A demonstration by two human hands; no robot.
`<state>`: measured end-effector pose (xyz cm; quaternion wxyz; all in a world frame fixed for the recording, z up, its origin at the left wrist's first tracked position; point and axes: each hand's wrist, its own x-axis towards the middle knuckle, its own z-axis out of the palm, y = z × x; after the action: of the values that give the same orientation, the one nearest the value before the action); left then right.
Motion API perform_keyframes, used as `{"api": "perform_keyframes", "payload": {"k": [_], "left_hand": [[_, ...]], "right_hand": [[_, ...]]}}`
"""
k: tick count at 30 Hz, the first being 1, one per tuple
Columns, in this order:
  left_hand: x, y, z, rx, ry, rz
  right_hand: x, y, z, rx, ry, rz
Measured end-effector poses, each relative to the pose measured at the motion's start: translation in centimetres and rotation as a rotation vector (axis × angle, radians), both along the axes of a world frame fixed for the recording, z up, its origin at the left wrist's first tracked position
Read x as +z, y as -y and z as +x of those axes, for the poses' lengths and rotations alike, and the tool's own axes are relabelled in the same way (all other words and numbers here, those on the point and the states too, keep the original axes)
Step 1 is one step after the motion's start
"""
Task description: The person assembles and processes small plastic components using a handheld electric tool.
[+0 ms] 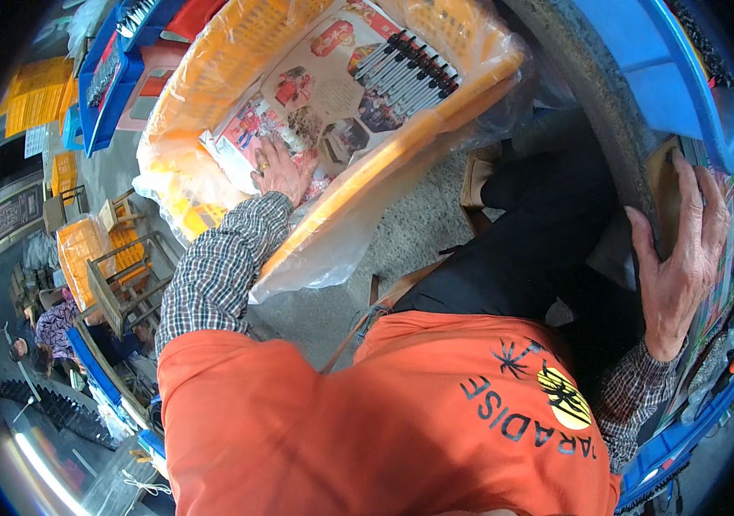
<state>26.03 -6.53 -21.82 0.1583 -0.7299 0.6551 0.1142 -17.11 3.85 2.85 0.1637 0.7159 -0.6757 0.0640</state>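
Observation:
My left hand (285, 172) lies with its fingers stretched on a printed paper sheet (298, 95) inside a yellow plastic crate (418, 138) lined with clear plastic film. On the sheet's far right part lies a row of several pens (405, 73) with white barrels and black ends, side by side. At the right, my right hand (685, 249) has its thumb and fingers spread apart beside a brown board-like piece (664, 193) at the workbench edge. Nothing shows held in either hand, though the right fingertips' contact with the piece is unclear.
Blue plastic bins (659, 60) stand at the upper right. More blue trays (113, 77) with small parts are at the upper left. Wooden stools (130, 284) and other yellow crates (40, 95) stand on the left. A person (53, 331) sits farther off.

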Motion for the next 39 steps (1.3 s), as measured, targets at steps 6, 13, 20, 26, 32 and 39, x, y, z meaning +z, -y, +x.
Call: {"api": "perform_keyframes", "payload": {"k": [6,13,20,26,32,39], "left_hand": [[-1.0,-1.4,0.2,-0.084,-0.004,0.106],[-2.2,-1.9,0.6,-0.099,0.027,0.106],[0.5,-1.2,-0.2,-0.022,-0.03,0.161],[0.1,-1.5,0.9,0.008,0.046,0.203],[-0.4,-1.4,1.1,-0.006,0.09,0.205],[2.6,-1.6,1.7,-0.21,0.009,0.115]], "right_hand": [[0.1,-0.2,-0.4,-0.025,-0.026,0.034],[-0.2,-0.5,-0.4,-0.049,-0.05,0.052],[-0.3,-0.5,-0.6,-0.048,-0.034,0.06],[-0.3,-0.5,-0.7,-0.042,-0.053,0.051],[-0.3,-0.6,-0.8,-0.044,-0.069,0.05],[-0.4,-0.7,-0.4,-0.033,-0.08,0.037]]}}
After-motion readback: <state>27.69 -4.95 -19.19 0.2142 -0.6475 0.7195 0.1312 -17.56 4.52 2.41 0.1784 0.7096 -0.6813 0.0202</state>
